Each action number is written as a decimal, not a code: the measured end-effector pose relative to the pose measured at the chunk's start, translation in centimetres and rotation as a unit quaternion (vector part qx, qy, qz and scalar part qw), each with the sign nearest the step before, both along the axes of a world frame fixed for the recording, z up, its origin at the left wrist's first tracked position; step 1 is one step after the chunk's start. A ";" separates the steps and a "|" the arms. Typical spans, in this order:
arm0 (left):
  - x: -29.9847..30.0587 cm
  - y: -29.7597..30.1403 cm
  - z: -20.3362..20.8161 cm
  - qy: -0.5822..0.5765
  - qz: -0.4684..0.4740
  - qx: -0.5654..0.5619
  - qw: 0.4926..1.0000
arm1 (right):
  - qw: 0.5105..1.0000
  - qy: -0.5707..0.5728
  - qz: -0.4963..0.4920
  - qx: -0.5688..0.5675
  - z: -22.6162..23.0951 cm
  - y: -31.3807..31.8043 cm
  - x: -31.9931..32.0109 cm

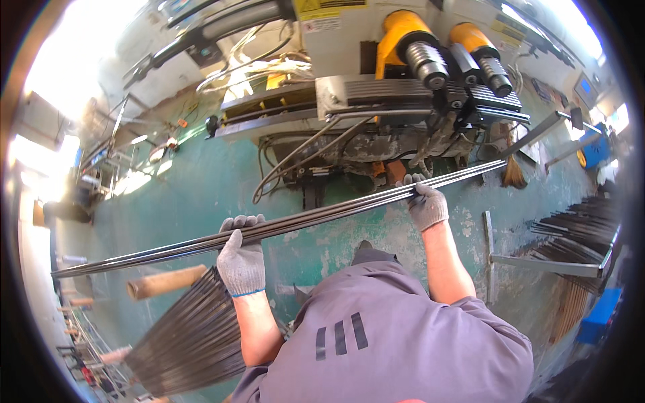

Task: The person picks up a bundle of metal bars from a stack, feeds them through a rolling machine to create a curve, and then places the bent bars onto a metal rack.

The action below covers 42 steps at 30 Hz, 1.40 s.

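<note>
Left hand (240, 258) gloved, fingers curled, right hand (426, 203) gloved, gripping

A worn green-painted concrete floor (222, 188) carries everything here, its paint scuffed to pale patches near the person's feet. On it stands a grey bending machine (376, 101) with two yellow roller heads, cables trailing at its base. A rack of dark metal rods (578, 242) stands at the right.

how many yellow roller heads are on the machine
2: the left yellow roller head and the right yellow roller head, side by side at the machine's top. Others may be hidden.
</note>
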<state>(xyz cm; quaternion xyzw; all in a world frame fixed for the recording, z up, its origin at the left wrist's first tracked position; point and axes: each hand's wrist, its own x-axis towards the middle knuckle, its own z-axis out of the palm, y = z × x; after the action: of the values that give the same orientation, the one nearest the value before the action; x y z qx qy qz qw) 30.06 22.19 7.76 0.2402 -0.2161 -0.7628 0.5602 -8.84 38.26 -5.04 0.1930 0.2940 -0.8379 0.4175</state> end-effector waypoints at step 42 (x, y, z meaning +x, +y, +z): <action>-17.8 -35.2 -9.3 -0.056 -0.101 0.084 0.990 | 0.918 0.289 -0.105 0.251 -1.3 -15.9 -24.0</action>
<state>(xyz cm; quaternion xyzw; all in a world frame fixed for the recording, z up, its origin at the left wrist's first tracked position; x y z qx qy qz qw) 12.22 -13.00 -1.52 0.3059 -0.2053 -0.8162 0.4451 -32.80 22.36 -6.37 0.0701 0.5803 -0.7951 0.1619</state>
